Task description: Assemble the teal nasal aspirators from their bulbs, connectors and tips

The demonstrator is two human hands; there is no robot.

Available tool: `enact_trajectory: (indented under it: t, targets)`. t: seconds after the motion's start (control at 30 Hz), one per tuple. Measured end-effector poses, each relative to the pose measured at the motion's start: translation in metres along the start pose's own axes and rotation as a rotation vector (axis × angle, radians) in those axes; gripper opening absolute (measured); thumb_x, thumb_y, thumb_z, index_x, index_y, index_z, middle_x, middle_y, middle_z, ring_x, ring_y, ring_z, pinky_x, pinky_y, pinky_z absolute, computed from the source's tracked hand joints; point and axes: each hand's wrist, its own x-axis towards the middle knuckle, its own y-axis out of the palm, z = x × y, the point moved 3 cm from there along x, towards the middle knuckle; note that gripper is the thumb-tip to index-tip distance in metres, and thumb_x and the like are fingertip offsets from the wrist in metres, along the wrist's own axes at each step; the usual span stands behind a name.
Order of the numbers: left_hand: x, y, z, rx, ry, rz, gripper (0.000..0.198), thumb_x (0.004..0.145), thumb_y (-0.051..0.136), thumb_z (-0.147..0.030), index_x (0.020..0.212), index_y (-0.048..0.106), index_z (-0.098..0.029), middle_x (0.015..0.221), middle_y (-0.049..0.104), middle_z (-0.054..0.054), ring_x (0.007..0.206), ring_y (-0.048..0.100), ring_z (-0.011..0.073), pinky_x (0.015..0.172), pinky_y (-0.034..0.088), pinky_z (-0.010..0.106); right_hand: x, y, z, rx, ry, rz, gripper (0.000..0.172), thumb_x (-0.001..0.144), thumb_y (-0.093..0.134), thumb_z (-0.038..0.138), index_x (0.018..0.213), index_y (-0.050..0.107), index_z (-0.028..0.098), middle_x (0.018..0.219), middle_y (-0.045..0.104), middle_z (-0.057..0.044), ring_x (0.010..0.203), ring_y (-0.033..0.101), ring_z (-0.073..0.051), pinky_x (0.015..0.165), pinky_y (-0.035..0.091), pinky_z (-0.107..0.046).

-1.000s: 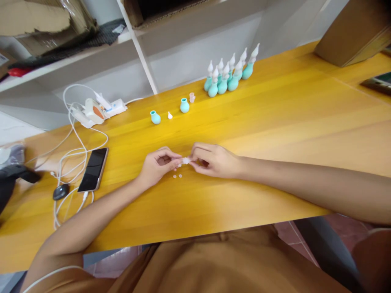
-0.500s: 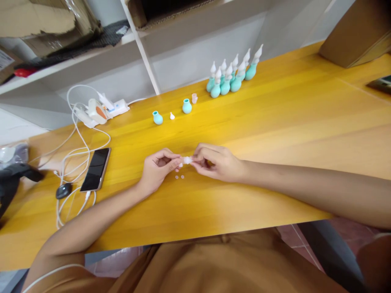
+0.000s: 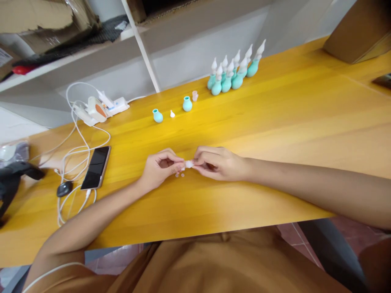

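Note:
A small translucent white piece is pinched between my two hands above the wooden table. My left hand grips its left end with thumb and fingertips, and my right hand grips its right end. Two tiny clear discs lie on the table just below my left fingertips. Farther back stand a teal bulb, a small white tip, another teal bulb and a clear cup-like part.
Several teal bulbs with white pointed tops stand together at the back. To the left are a phone, white cables, a power strip and a black round object. A cardboard box sits at the back right.
Both hands still hold the white piece, which has shifted slightly right and down in view. My left fingertips have moved a little right, closer above the discs.

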Motion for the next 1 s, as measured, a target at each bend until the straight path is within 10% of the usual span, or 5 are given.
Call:
enact_trajectory:
  t: [0.37, 0.6, 0.7, 0.83, 1.0]
  targets:
    - [0.009, -0.005, 0.005, 0.053, 0.072, -0.148, 0.022, 0.089, 0.088, -0.038, 0.092, 0.077, -0.019, 0.087, 0.066, 0.001, 0.075, 0.066, 0.0115, 0.067, 0.056, 0.024, 0.006, 0.001, -0.018, 0.028, 0.337, 0.128, 0.027, 0.108, 0.063, 0.042, 0.116, 0.061, 0.017, 0.081, 0.066, 0.000, 0.060, 0.057, -0.011, 0.062, 0.042, -0.024]
    - [0.003, -0.006, 0.004, 0.139, 0.061, -0.059, 0.033, 0.103, 0.067, -0.054, 0.103, 0.074, -0.022, 0.097, 0.065, 0.005, 0.073, 0.058, 0.0149, 0.064, 0.051, 0.029, 0.007, 0.006, -0.021, -0.032, 0.285, 0.267, 0.051, 0.118, 0.039, 0.049, 0.085, 0.062, 0.018, 0.081, 0.066, -0.005, 0.069, 0.055, -0.015, 0.067, 0.035, -0.028]
    - [0.012, -0.023, -0.008, 0.436, 0.201, -0.097, 0.047, 0.111, 0.044, -0.058, 0.111, 0.077, -0.024, 0.111, 0.065, 0.009, 0.088, 0.060, 0.0209, 0.081, 0.054, 0.037, 0.008, 0.005, -0.022, -0.011, 0.267, 0.255, 0.055, 0.119, 0.036, 0.049, 0.080, 0.061, 0.017, 0.076, 0.062, -0.003, 0.067, 0.053, -0.014, 0.068, 0.034, -0.028]
    - [0.043, -0.070, -0.016, 0.924, 0.195, -0.261, 0.027, 0.103, 0.063, -0.044, 0.116, 0.080, -0.027, 0.137, 0.058, 0.012, 0.135, 0.052, 0.0347, 0.120, 0.040, 0.055, 0.008, 0.005, -0.022, -0.031, 0.254, 0.258, 0.057, 0.119, 0.035, 0.049, 0.078, 0.059, 0.018, 0.074, 0.062, -0.002, 0.065, 0.052, -0.014, 0.066, 0.033, -0.028]
    - [0.090, -0.114, -0.009, 0.992, 0.124, -0.231, 0.035, 0.101, 0.062, -0.033, 0.133, 0.074, -0.029, 0.147, 0.061, 0.013, 0.146, 0.049, 0.0367, 0.127, 0.032, 0.060, 0.008, 0.008, -0.022, -0.035, 0.255, 0.270, 0.058, 0.119, 0.034, 0.051, 0.080, 0.063, 0.019, 0.076, 0.067, -0.003, 0.064, 0.054, -0.014, 0.063, 0.034, -0.028]
